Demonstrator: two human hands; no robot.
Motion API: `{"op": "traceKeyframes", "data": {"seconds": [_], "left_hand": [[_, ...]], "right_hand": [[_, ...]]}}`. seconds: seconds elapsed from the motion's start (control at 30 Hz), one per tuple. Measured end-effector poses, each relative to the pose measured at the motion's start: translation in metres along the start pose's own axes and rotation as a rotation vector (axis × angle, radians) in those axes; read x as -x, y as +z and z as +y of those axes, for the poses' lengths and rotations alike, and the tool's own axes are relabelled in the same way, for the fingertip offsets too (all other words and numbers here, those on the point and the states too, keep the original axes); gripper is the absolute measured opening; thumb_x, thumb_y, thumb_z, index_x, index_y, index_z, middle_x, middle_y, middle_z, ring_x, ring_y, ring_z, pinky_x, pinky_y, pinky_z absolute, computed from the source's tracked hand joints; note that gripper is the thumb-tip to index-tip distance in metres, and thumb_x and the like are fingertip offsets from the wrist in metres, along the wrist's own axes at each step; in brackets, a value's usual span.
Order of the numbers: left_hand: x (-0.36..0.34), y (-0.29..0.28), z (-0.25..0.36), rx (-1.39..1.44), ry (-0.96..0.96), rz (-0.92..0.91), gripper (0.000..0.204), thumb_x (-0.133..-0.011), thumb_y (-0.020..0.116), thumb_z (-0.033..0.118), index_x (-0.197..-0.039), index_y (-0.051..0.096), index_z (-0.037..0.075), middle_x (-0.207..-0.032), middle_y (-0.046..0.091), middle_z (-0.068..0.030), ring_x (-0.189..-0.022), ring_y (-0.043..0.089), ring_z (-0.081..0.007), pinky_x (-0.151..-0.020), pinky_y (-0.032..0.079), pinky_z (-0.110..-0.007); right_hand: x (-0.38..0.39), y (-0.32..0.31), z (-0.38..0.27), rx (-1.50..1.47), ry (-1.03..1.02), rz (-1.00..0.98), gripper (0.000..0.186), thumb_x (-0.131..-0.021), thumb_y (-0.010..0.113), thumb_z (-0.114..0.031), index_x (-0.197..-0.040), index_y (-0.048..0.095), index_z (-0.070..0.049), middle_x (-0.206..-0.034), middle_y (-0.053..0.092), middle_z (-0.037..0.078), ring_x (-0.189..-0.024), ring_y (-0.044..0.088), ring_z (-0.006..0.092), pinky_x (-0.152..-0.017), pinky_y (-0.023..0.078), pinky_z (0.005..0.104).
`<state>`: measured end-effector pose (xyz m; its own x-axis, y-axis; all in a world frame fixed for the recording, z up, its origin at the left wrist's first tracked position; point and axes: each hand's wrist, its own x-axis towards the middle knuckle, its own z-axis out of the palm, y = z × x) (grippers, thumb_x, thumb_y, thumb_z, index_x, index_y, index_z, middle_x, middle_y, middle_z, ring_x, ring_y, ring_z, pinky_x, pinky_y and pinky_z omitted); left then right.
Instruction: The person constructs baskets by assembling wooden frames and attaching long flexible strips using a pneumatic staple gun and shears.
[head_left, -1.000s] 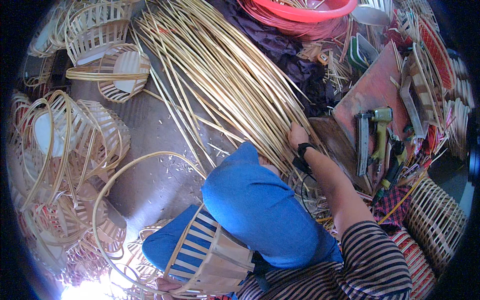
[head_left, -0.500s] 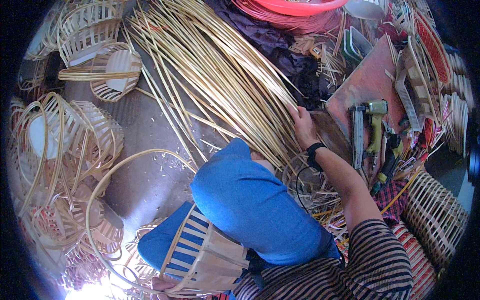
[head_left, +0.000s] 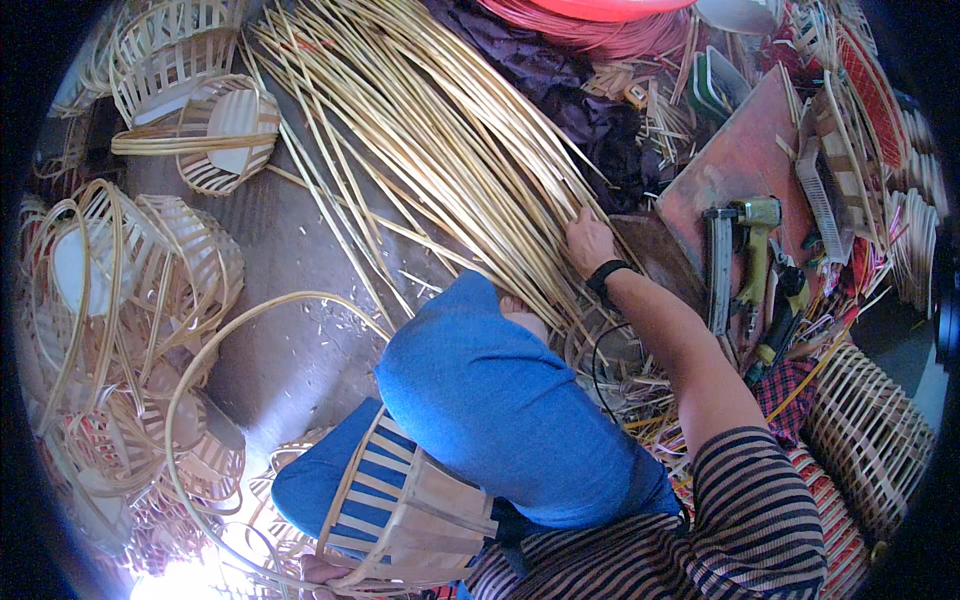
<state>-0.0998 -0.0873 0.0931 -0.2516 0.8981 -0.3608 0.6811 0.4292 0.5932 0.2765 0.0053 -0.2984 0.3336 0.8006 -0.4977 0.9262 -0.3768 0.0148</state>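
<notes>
Slatted basket [head_left: 440, 510] against the blue trousers [head_left: 500, 420] was gripped at its rim by the left hand [head_left: 321, 571]. Beyond the trousers, canes [head_left: 430, 150] were touched by the right hand [head_left: 590, 243], its closure impossible to tell; cane-picking seemed underway, calling for careful separation.

Left hand [head_left: 320, 570] only partly showing at the basket [head_left: 440, 512], foot [head_left: 527, 317] half behind a blue knee [head_left: 430, 340], red tub [head_left: 600, 8] — top cut off

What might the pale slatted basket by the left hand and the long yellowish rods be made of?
The pale slatted basket looks like thin bamboo or wood strips, apparently unvarnished: flat, matt slats show. The long yellowish rods look like cane or bamboo, smooth and faintly shiny where light catches them.
</notes>
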Motion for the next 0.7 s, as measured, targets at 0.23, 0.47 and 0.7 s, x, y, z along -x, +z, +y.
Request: {"op": "traceKeyframes", "data": {"seconds": [0.23, 0.47, 0.7], "left_hand": [[-0.009, 0.006, 0.005, 0.024, 0.019, -0.003, 0.032, -0.079, 0.04, 0.033, -0.076, 0.044, 0.001, -0.072, 0.04, -0.0057, -0.067, 0.039, -0.0143, -0.059, 0.031, -0.026], [-0.026, 0.022, 0.005, 0.067, 0.048, -0.03, 0.034, -0.078, 0.04, 0.035, -0.074, 0.044, 0.001, -0.071, 0.039, -0.005, -0.065, 0.038, -0.0132, -0.059, 0.03, -0.025], [-0.05, 0.046, -0.006, 0.132, 0.105, -0.033, 0.036, -0.078, 0.04, 0.036, -0.073, 0.043, 0.001, -0.069, 0.039, -0.0043, -0.064, 0.038, -0.0121, -0.059, 0.03, -0.024]], "right_hand": [[0.032, 0.024, -0.003, -0.23, -0.157, 0.247, 0.018, -0.069, 0.047, -0.007, -0.087, 0.045, -0.003, -0.111, 0.035, 0.018, -0.064, 0.055, 0.0283, -0.05, 0.047, 0.0327], [0.05, 0.027, -0.012, -0.346, 0.166, -0.238, 0.03, -0.07, 0.047, -0.004, -0.098, 0.04, 0.002, -0.11, 0.032, 0.017, -0.101, 0.034, 0.0334, -0.08, 0.038, 0.0386], [0.037, 0.036, -0.012, -0.408, 0.212, -0.234, 0.044, -0.067, 0.047, -0.008, -0.107, 0.034, 0.005, -0.117, 0.026, 0.019, -0.105, 0.031, 0.0349, -0.087, 0.031, 0.038]]}}
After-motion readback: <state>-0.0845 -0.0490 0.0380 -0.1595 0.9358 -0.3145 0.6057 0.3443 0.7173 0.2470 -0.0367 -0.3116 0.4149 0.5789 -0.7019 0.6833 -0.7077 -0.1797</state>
